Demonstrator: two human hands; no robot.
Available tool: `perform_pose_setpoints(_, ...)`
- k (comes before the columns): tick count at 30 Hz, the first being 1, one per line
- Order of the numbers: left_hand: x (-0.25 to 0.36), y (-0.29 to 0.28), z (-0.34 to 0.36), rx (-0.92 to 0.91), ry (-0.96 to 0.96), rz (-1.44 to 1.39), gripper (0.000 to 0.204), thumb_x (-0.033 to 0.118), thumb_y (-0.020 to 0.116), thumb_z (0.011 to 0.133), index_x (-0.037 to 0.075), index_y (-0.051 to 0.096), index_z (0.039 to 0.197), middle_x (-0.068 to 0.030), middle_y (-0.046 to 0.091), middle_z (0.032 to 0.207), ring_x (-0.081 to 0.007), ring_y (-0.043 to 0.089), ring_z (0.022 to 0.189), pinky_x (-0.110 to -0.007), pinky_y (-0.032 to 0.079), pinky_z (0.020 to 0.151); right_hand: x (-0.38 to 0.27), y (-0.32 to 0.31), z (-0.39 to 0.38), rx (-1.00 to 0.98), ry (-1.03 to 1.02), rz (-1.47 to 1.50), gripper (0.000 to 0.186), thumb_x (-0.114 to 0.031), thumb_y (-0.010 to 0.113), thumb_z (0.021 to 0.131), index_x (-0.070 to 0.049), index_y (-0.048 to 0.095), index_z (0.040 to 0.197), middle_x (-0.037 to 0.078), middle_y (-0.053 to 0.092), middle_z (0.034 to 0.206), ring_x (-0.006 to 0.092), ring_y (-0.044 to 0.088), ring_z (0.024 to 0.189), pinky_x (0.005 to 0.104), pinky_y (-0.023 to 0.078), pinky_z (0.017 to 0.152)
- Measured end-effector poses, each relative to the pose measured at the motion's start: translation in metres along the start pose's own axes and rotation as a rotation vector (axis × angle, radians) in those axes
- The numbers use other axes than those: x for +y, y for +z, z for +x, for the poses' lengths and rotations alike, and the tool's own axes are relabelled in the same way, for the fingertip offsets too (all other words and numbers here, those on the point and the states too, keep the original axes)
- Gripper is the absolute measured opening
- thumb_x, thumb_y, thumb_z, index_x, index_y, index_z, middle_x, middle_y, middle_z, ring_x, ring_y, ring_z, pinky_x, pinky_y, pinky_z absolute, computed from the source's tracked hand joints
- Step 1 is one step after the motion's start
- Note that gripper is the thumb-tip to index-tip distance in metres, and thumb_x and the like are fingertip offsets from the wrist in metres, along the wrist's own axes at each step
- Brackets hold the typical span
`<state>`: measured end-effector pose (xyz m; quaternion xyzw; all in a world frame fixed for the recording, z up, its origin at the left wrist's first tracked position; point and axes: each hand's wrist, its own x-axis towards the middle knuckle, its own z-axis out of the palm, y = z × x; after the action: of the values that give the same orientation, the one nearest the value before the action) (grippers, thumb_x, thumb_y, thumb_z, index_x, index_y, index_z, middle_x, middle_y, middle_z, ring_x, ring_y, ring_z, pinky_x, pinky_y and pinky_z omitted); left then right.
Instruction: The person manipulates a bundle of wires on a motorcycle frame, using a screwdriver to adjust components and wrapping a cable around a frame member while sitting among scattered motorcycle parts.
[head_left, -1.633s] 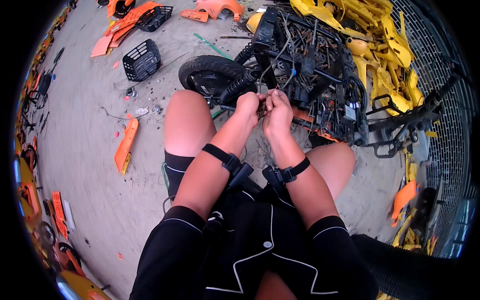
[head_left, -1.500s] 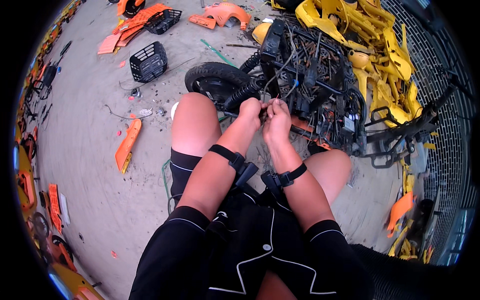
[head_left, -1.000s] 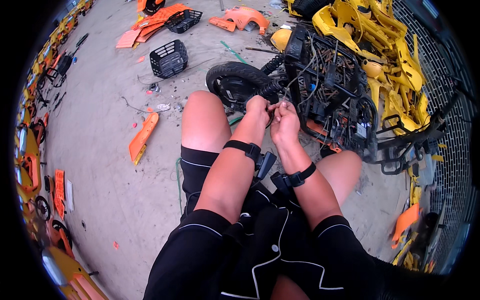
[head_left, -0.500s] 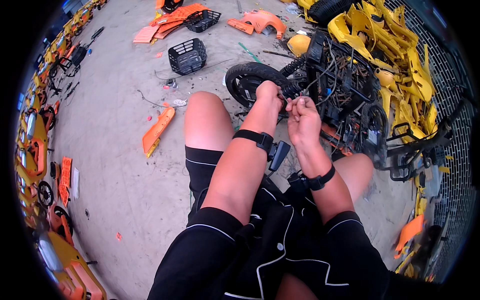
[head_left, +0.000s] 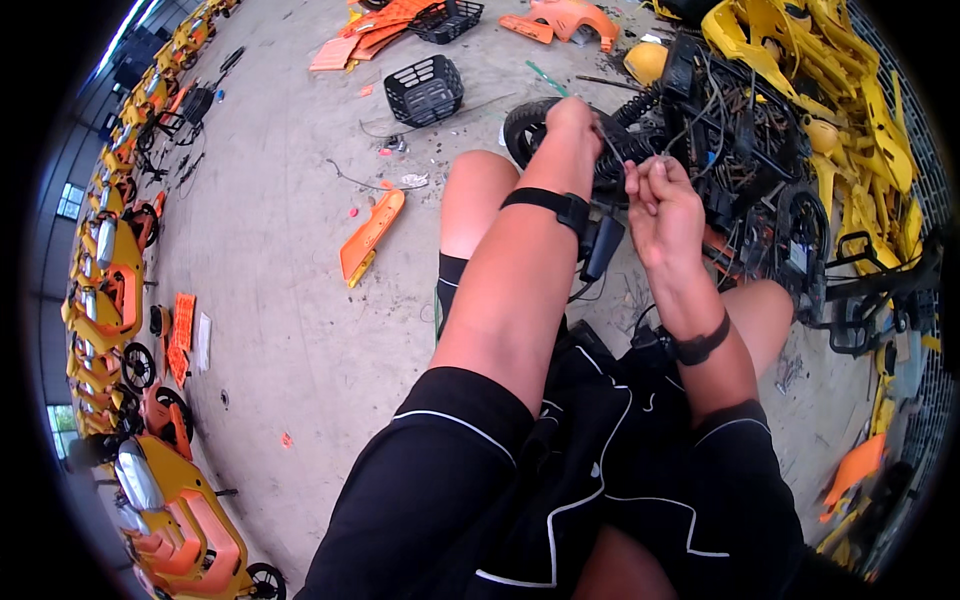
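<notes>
My left hand (head_left: 572, 118) is closed in a fist beside the black tyred wheel (head_left: 521, 128), its fingers mostly turned away. A thin grey cable (head_left: 613, 146) runs from it toward my right hand (head_left: 663, 208), which pinches near the other end with curled fingers. Both hands are in front of a stripped scooter frame (head_left: 740, 130), a dark tangle of tubes, wires and loose metal pieces. A black coil-spring shock absorber (head_left: 636, 104) stands just behind the hands. Exactly where each fingertip meets the cable is too small to see.
Yellow body panels (head_left: 870, 120) are heaped at the right. On the floor lie a black basket (head_left: 424, 92), an orange panel (head_left: 370, 238) and stacked orange pieces (head_left: 372, 42). Yellow and orange scooters (head_left: 120, 280) line the left side. A black rack (head_left: 855, 250) juts out at right.
My hands have moved apart, the left one farther forward, and the cable between them now shows. The whole scene has shifted to the right in view.
</notes>
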<state>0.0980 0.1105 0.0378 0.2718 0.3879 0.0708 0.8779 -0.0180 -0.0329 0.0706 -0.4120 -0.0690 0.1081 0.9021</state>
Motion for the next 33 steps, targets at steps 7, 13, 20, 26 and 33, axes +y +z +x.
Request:
perform_pose_setpoints(7, -0.003, -0.030, -0.034, -0.410, -0.161, 0.153, 0.014, 0.018, 0.045, 0.099, 0.006, 0.052, 0.095, -0.0049, 0.053, 0.082, -0.0214, 0.052, 0.079, -0.039, 0.047, 0.080, -0.023, -0.016, 0.020, -0.074, -0.121, 0.081, 0.020, -0.018, 0.043, 0.102, -0.001, 0.052, 0.094, 0.000, 0.043, 0.063, 0.0139, 0.049, 0.067, 0.0342, 0.043, 0.091)
perform_pose_setpoints(13, -0.040, -0.030, -0.080, -0.697, -0.193, 0.153, 0.052, 0.046, 0.038, 0.100, -0.001, 0.046, 0.124, -0.0090, 0.055, 0.106, -0.0238, 0.053, 0.108, -0.040, 0.040, 0.100, -0.029, -0.034, 0.035, -0.007, -0.193, 0.097, 0.021, -0.025, 0.045, 0.102, -0.005, 0.051, 0.102, 0.001, 0.045, 0.068, 0.0149, 0.049, 0.068, 0.0357, 0.048, 0.077)
perform_pose_setpoints(20, -0.065, -0.023, -0.088, -0.749, -0.091, 0.345, 0.033, 0.031, 0.042, 0.103, 0.006, 0.055, 0.122, -0.0039, 0.055, 0.113, -0.0212, 0.048, 0.116, -0.039, 0.039, 0.096, -0.021, -0.047, 0.048, 0.118, -0.203, 0.103, 0.021, -0.025, 0.045, 0.102, -0.005, 0.052, 0.105, 0.005, 0.057, 0.081, 0.0137, 0.052, 0.068, 0.0289, 0.047, 0.069)
perform_pose_setpoints(26, -0.069, -0.024, -0.067, -0.710, -0.159, 0.293, 0.029, 0.029, 0.038, 0.103, 0.008, 0.056, 0.113, -0.0038, 0.056, 0.109, -0.0205, 0.054, 0.108, -0.038, 0.046, 0.087, -0.001, -0.059, 0.058, 0.125, -0.132, 0.122, 0.026, -0.021, 0.041, 0.103, -0.002, 0.047, 0.120, 0.008, 0.059, 0.095, 0.0119, 0.055, 0.078, 0.0268, 0.047, 0.075)
perform_pose_setpoints(33, -0.062, -0.025, -0.057, -0.593, -0.225, 0.235, 0.030, 0.028, 0.036, 0.103, 0.008, 0.056, 0.112, -0.0061, 0.057, 0.111, -0.0216, 0.055, 0.108, -0.042, 0.047, 0.093, 0.008, -0.053, 0.054, 0.023, -0.078, -0.169, 0.027, -0.013, 0.044, 0.100, -0.001, 0.047, 0.125, 0.009, 0.061, 0.106, 0.0136, 0.058, 0.095, 0.0287, 0.047, 0.089)
